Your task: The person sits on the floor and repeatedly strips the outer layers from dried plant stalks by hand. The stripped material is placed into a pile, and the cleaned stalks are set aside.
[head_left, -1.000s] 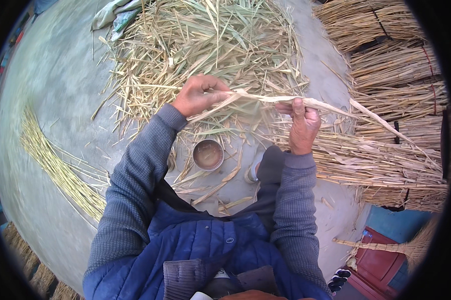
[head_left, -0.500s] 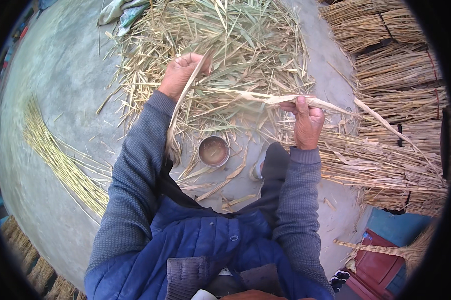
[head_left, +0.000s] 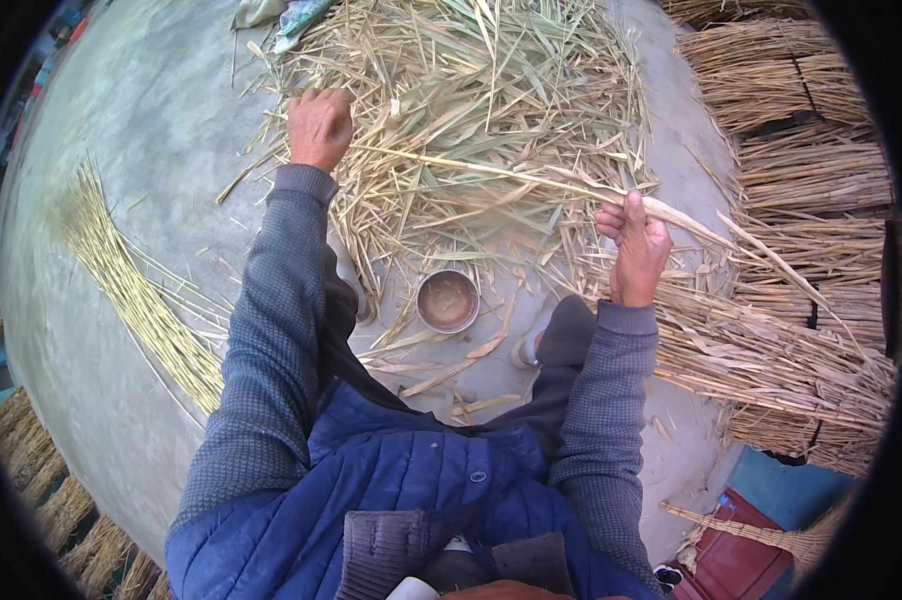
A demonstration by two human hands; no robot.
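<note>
My right hand (head_left: pixel 635 245) pinches a long dry reed stalk (head_left: pixel 491 171) between thumb and fingers. The stalk's thin pale part runs left over the leaf pile, while loose dry leaves trail off to the right of the hand. Up and to the left, my left hand (head_left: pixel 321 128) hovers at the pile's left side, knuckles up and fingers curled. What its fingers hold, if anything, is hidden under the hand. The stalk's thin end lies close beside it. Beneath both hands spreads a heap of stripped green and tan leaves (head_left: pixel 491 110).
A round metal bowl (head_left: pixel 448 301) with brownish contents stands between my feet. Unstripped stalks (head_left: pixel 751 345) lie at right, below tied reed bundles (head_left: pixel 781 85). A fan of bare stalks (head_left: pixel 141 290) rests on the concrete at left. A red box (head_left: pixel 736 550) is at lower right.
My left hand has moved left and up, and the long leaf strip that hung from it no longer shows. The right hand still grips the stalk. The whole view has shifted slightly.
</note>
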